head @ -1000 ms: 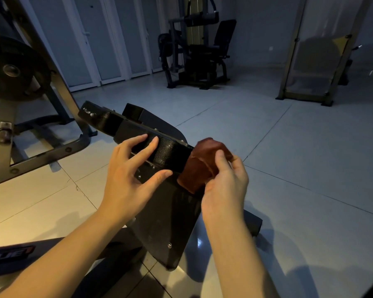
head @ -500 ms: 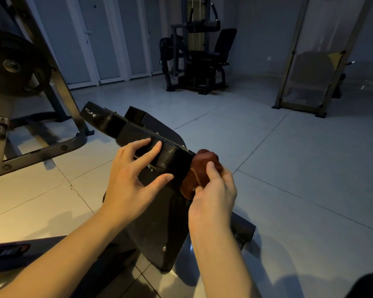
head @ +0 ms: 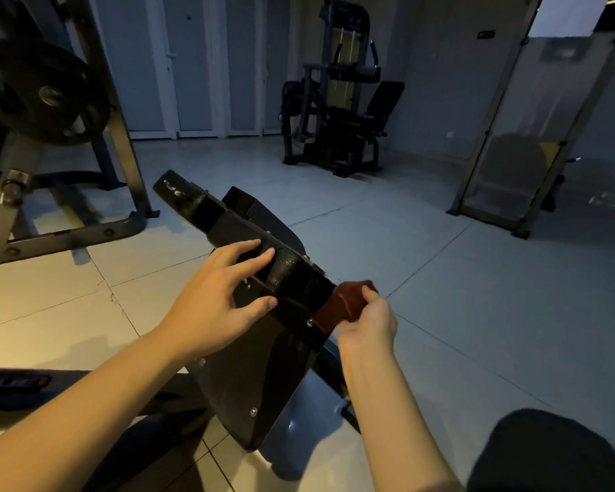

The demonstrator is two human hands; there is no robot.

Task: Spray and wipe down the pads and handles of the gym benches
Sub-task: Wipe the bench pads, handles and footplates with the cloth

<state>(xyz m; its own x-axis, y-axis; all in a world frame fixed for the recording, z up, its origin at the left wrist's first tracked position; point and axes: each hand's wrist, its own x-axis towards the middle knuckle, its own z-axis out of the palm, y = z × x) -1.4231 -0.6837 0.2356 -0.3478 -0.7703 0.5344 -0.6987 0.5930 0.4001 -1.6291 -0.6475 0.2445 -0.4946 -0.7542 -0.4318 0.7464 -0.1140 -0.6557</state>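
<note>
A black bench pad point(head: 256, 367) on a black metal frame bar point(head: 199, 207) tilts up in front of me, its underside with screws facing me. My left hand point(head: 221, 296) rests on the bar, fingers laid over its top and thumb against the pad's underside. My right hand point(head: 366, 328) grips a reddish-brown cloth point(head: 341, 303) bunched against the bar's lower right end, at the pad's edge. No spray bottle is in view.
A plate-loaded machine point(head: 50, 143) with a black weight disc point(head: 40, 94) stands at the left. A cable machine with a seat point(head: 338, 111) is at the back, and a framed panel point(head: 512, 165) leans at the right. Tiled floor point(head: 458, 296) spreads around; my dark knee point(head: 547, 452) sits bottom right.
My right hand has drawn the cloth down and right along the bar toward its end. My left hand has stayed on the bar. The camera has tilted up slightly.
</note>
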